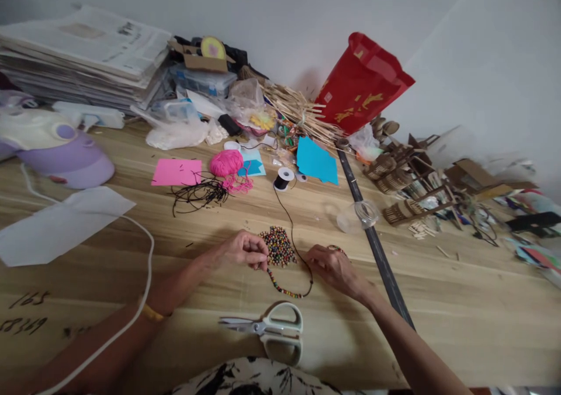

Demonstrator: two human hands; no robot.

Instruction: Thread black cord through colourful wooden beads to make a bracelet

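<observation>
My left hand is closed in a pinch on the end of a string of small multicoloured beads, at the left edge of a loose bead pile. From there the beaded string hangs in a curve on the table and continues as black cord up to a spool. My right hand rests right of the pile with its fingers curled down close to the cord; what is between its fingertips is hidden. A finished-looking loop of beads shows partly behind that hand.
Scissors with pale handles lie in front of me. Beyond the beads are cut black cords, pink yarn and blue paper. A clear round container stands by a dark strip. A white cable crosses my left forearm.
</observation>
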